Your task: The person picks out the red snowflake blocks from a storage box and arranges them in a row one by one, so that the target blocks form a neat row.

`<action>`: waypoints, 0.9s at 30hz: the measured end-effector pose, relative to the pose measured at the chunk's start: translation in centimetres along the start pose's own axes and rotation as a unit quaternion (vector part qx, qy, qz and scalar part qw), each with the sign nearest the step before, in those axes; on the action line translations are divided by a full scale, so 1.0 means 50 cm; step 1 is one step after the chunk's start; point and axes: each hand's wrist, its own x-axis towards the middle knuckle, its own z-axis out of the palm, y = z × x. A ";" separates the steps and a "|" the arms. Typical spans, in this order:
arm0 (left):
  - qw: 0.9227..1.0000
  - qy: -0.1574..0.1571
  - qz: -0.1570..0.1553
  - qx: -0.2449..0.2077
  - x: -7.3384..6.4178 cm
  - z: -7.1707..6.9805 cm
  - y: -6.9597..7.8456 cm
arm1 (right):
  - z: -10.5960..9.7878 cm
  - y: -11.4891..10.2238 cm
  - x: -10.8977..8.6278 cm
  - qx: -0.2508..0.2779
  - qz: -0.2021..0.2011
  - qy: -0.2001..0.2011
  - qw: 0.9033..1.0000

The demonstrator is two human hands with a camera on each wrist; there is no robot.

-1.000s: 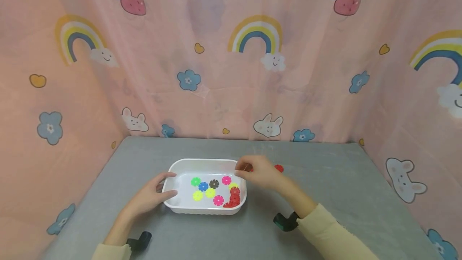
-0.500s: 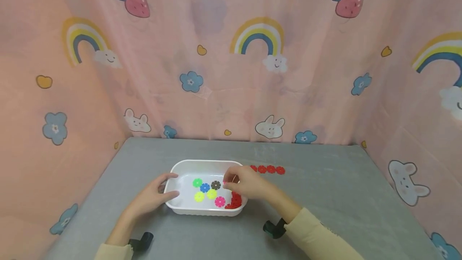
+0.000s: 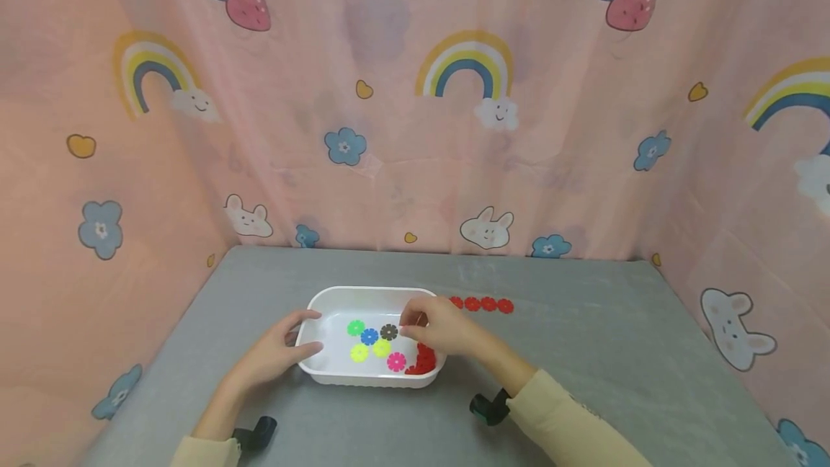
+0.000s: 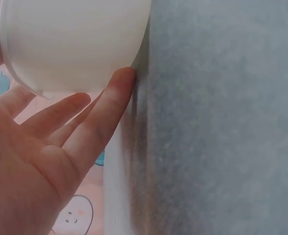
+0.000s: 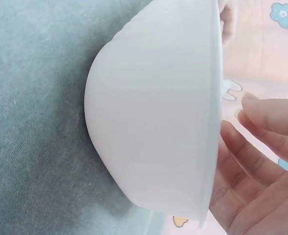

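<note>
A white plastic tray (image 3: 337, 373) stands on the table with notched snowflake-shaped discs in it. My left hand (image 3: 279, 344) grips its left end, thumb and a finger over the rim; in the left wrist view other fingertips touch the outer wall. My right hand (image 3: 441, 326) reaches over the right rim into the tray, its thumb and index finger bent close together; whether they hold a disc is hidden. Near its fingertips lie a dark disc (image 3: 389, 331) and red discs (image 3: 424, 359). Also in the tray are a green disc (image 3: 356, 328), a blue disc (image 3: 369, 337), yellow discs (image 3: 359, 352) and a pink disc (image 3: 396, 361).
Several red discs (image 3: 489, 304) form a row on the grey table (image 3: 583, 352), behind and right of the tray. A pink patterned curtain (image 3: 389, 186) encloses the table's back and sides. Dark wrist devices (image 3: 490, 409) project near the forearms.
My right hand has moved left and slightly down from the red row into the tray, uncovering the row. It now covers a pink disc and a yellow disc. The left hand stays put.
</note>
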 end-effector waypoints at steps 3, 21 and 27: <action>1.000 0.000 0.000 0.002 0.000 0.000 0.000 | 0.002 0.002 0.006 -0.004 0.002 -0.017 1.000; 1.000 -0.002 0.000 0.006 0.003 0.002 -0.004 | 0.031 -0.020 0.016 -0.096 0.017 -0.079 0.992; 1.000 -0.004 -0.001 -0.004 0.004 0.002 -0.004 | 0.040 -0.020 0.024 -0.116 0.040 -0.084 0.989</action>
